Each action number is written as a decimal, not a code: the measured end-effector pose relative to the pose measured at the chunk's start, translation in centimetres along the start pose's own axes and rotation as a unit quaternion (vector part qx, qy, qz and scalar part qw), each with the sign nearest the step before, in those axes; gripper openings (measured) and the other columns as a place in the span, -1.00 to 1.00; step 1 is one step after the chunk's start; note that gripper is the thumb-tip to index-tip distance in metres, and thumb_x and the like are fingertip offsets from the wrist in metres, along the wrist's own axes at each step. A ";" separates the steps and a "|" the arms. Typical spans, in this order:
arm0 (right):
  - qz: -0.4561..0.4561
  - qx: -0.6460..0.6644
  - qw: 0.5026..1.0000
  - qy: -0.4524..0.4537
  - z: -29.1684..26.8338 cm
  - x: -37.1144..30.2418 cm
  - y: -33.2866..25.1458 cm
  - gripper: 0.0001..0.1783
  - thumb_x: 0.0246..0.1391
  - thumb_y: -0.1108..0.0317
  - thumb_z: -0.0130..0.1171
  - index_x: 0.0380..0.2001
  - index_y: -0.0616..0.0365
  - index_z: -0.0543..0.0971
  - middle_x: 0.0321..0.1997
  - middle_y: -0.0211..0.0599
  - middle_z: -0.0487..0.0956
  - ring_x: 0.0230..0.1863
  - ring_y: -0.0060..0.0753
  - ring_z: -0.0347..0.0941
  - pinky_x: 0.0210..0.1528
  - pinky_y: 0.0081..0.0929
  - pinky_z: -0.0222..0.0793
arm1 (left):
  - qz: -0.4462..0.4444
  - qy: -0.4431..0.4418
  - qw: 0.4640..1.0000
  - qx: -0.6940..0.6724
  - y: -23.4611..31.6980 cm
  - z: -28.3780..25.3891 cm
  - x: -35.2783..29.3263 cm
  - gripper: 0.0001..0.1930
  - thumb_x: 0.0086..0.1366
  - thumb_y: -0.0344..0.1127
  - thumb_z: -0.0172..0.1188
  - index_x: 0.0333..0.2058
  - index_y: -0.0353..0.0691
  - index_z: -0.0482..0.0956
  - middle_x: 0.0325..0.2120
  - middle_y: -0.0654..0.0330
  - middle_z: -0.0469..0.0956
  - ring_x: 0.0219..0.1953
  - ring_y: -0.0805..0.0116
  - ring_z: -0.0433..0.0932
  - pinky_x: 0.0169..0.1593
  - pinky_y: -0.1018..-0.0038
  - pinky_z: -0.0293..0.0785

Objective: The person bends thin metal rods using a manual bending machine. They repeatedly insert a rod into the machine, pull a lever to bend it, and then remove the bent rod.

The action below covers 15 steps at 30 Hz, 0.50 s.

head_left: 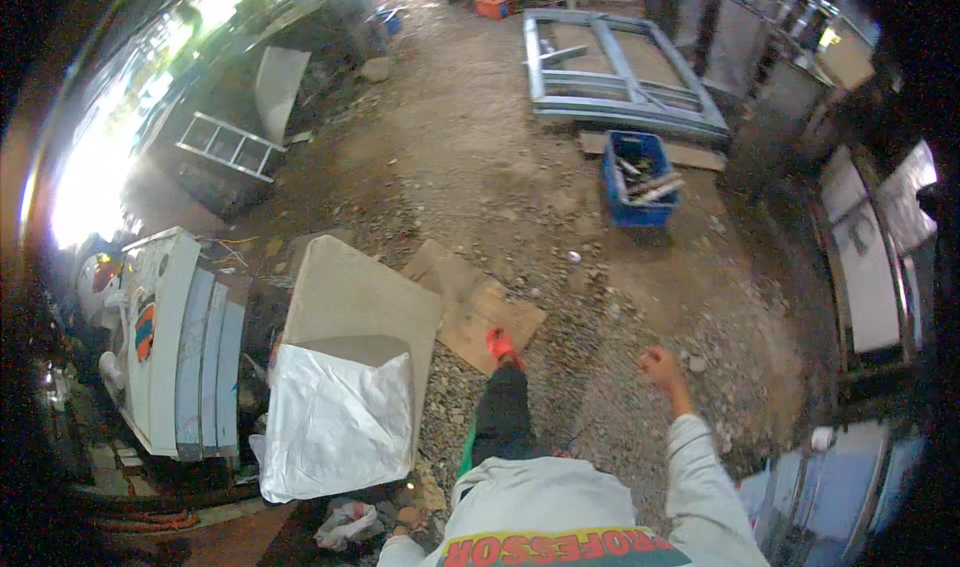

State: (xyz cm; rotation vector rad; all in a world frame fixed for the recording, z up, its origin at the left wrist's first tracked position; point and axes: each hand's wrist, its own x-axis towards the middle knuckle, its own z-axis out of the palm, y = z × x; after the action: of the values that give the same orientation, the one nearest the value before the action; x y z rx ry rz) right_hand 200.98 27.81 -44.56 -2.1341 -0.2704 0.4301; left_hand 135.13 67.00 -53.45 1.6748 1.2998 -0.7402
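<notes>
- Ground (pixel 450 157): brown, stony, it ran through the middle and up toward twelve o'clock.
- Frame (pixel 612 52): pale blue, it lay at one o'clock.
- Cabinet (pixel 158 337): whitish, it stood between eight and nine o'clock.
- Panel (pixel 345 282): beige, it sat toward nine o'clock, right of the cabinet.
- Cover (pixel 340 422): shiny white, it lay over the panel's lower part, between seven and eight o'clock.
- Cardboard (pixel 472 307): it was just below the middle, beside the panel.
- Crate (pixel 650 215): blue, it held loose pieces at two o'clock.
- Shoe (pixel 500 344): red, it was at the cardboard, near six o'clock.
- Right hand (pixel 660 367): at four o'clock, above the ground, its fingers loosely curled and holding nothing visible.
- Left hand (pixel 408 518): between six and seven o'clock, near the cover's lower corner; whether it touched anything, or its fingers were closed, could not be told.
</notes>
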 end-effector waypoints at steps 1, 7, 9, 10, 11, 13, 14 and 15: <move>-0.026 -0.071 0.996 -0.047 6.5 3.4 -5.7 -0.58 0.24 0.15 0.25 -0.02 0.30 0.61 -0.35 -0.29 0.68 -0.34 -0.49 0.58 -0.24 -0.41 0.50 | -0.075 0.029 0.997 0.006 -3.6 -4.1 -1.6 -0.53 0.35 0.03 0.21 0.00 -0.26 0.62 -0.22 0.00 0.69 -0.14 0.06 0.65 -0.05 0.21 0.54; 0.078 0.103 0.991 0.030 17.7 22.4 -11.8 -0.74 0.22 0.20 0.20 -0.43 0.18 0.56 -0.59 -0.39 0.54 -0.54 -0.48 0.44 -0.48 -0.40 0.34 | -0.047 0.066 0.996 0.030 12.4 -21.7 13.0 -0.55 0.36 0.00 0.22 0.01 -0.25 0.63 -0.20 0.04 0.70 -0.13 0.18 0.65 -0.04 0.28 0.54; 0.053 0.020 0.996 0.063 19.2 27.4 -8.0 -0.82 0.20 0.27 0.18 -0.42 0.11 0.58 -0.64 -0.37 0.52 -0.63 -0.40 0.47 -0.57 -0.37 0.37 | 0.081 0.119 0.989 0.040 26.2 -30.9 23.1 -0.55 0.36 -0.01 0.23 0.01 -0.25 0.63 -0.19 0.06 0.70 -0.13 0.22 0.65 -0.03 0.31 0.54; -0.015 -0.228 0.973 0.017 13.1 31.5 -5.5 -0.83 0.17 0.32 0.15 -0.45 0.12 0.62 -0.62 -0.34 0.56 -0.59 -0.31 0.54 -0.56 -0.30 0.42 | 0.175 0.119 0.977 -0.020 38.6 -32.9 28.7 -0.56 0.36 -0.01 0.23 0.01 -0.25 0.63 -0.18 0.07 0.70 -0.13 0.24 0.65 -0.03 0.32 0.54; 0.079 -0.209 0.973 -0.058 18.9 28.2 -5.6 -0.83 0.17 0.32 0.15 -0.45 0.12 0.62 -0.62 -0.33 0.56 -0.59 -0.30 0.54 -0.55 -0.29 0.42 | 0.163 0.133 0.975 -0.067 41.5 -38.1 29.5 -0.56 0.36 -0.02 0.23 0.02 -0.25 0.63 -0.18 0.08 0.70 -0.13 0.26 0.65 -0.03 0.33 0.54; 0.225 -0.136 0.957 -0.126 24.7 25.9 -9.0 -0.82 0.17 0.32 0.14 -0.47 0.12 0.63 -0.61 -0.32 0.57 -0.58 -0.28 0.54 -0.54 -0.28 0.42 | 0.193 0.142 0.958 -0.158 52.6 -47.6 30.8 -0.56 0.36 -0.03 0.24 0.02 -0.25 0.63 -0.17 0.09 0.70 -0.12 0.30 0.66 -0.02 0.36 0.54; 0.253 -0.124 0.949 -0.141 26.7 27.5 -11.0 -0.81 0.16 0.32 0.14 -0.47 0.12 0.63 -0.61 -0.32 0.57 -0.57 -0.28 0.54 -0.53 -0.27 0.43 | 0.244 0.144 0.943 -0.174 59.6 -52.6 31.8 -0.57 0.36 -0.03 0.24 0.02 -0.25 0.63 -0.17 0.10 0.70 -0.12 0.32 0.66 -0.02 0.37 0.55; 0.266 -0.121 0.945 -0.147 28.7 30.0 -12.9 -0.81 0.16 0.31 0.13 -0.48 0.12 0.63 -0.60 -0.31 0.58 -0.57 -0.27 0.54 -0.52 -0.26 0.43 | 0.334 0.144 0.914 -0.179 66.0 -57.0 33.6 -0.58 0.36 -0.04 0.26 0.03 -0.22 0.63 -0.15 0.12 0.70 -0.11 0.34 0.65 -0.01 0.39 0.54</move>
State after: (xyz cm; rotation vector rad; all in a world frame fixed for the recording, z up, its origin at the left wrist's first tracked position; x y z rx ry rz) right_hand 216.49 67.09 -54.88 -2.3708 0.1043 1.0811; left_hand 204.82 127.51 -38.54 1.7919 0.8753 0.1501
